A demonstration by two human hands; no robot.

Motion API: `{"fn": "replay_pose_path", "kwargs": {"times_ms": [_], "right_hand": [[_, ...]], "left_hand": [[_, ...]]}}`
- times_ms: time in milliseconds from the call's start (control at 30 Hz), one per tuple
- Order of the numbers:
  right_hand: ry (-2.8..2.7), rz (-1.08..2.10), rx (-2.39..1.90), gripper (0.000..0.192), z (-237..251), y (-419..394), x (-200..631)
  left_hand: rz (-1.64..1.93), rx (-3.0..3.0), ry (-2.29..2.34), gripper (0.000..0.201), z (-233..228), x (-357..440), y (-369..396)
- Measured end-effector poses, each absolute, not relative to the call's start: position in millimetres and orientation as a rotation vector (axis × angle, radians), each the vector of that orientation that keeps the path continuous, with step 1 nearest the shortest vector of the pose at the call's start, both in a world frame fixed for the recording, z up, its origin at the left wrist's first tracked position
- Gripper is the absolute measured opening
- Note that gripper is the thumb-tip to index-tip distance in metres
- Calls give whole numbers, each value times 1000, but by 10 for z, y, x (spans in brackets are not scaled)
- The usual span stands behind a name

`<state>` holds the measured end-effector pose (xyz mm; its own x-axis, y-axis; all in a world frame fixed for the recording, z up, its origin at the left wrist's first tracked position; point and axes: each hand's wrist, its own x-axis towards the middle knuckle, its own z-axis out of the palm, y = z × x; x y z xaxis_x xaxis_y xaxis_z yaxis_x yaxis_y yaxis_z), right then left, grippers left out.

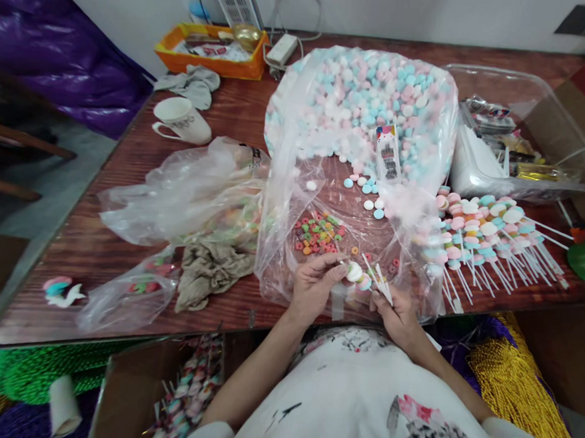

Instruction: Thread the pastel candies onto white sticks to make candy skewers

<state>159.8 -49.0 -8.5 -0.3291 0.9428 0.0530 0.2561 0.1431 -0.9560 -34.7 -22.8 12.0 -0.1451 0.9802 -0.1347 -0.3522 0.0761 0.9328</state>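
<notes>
Head view: left hand (pixel 312 284) pinches candy disc (pixel 354 271); right hand (pixel 397 311) grips sticks (pixel 378 280).

1. The white mug (pixel 182 119) lying on its side on the table has dark lettering on its wall, too small to read
2. The small card (pixel 388 153) lying on the bag of pastel candies (pixel 360 104) has dark print under a coloured top, blurred past reading
3. The crumpled clear bag (pixel 194 189) bears a dark printed patch near its upper right edge, not legible
4. No word, brand or number can be read anywhere
</notes>
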Motion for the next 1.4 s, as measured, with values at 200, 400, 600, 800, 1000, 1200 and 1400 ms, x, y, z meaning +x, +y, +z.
{"fn": "replay_pose_path", "kwargs": {"times_ms": [200, 400, 600, 800, 1000, 1200, 1400], "right_hand": [[-1695, 1173, -1155, 20, -203, -534, 1615], [-1640, 1131, -1126, 20, -305, -566, 1578], [-1738, 990, -1194, 21, -332, -559, 1602], [-1757, 990, -1094, 28, -174, -491, 1573], [-1619, 890, -1219, 17, -228, -391, 1805], [-1301, 1058, -1320, 28, -550, -381, 1943], [-1233, 1138, -1264, 33, -530, -382, 1925]], "left_hand": [[1423, 843, 1100, 18, 143, -386, -228], [1347, 1157, 1082, 11, 218, -355, -227], [1278, 1282, 1061, 12, 150, -309, -201], [1135, 1278, 1049, 20, 102, -261, -193], [860, 1403, 1097, 32, 300, -472, 413], [493, 2038, 1765, 29, 398, -540, 1794], [422, 2091, 1903, 19, 112, -456, 2195]]}}
